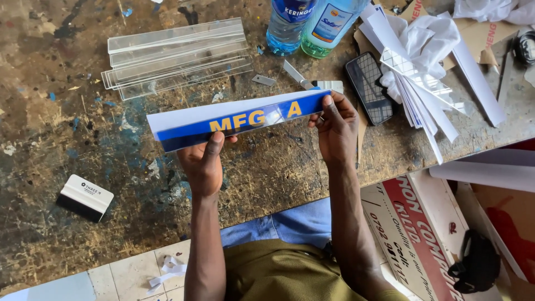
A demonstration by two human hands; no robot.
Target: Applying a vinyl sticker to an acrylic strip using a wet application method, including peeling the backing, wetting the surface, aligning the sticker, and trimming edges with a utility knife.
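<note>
A long narrow strip (189,125), white along its upper edge and blue below with yellow letters, is held level above the worn workbench (67,128). My left hand (204,163) grips it from underneath near the middle, thumb pressed on the blue face. My right hand (336,129) pinches its right end between thumb and fingers. The strip's left end sticks out free beyond my left hand.
A stack of clear acrylic strips (175,56) lies behind. Two plastic bottles (309,25), a utility knife (305,82), a dark phone (370,88), peeled white backing paper (426,61) and a white squeegee (85,197) are on the bench. Printed boards (412,223) lean at right.
</note>
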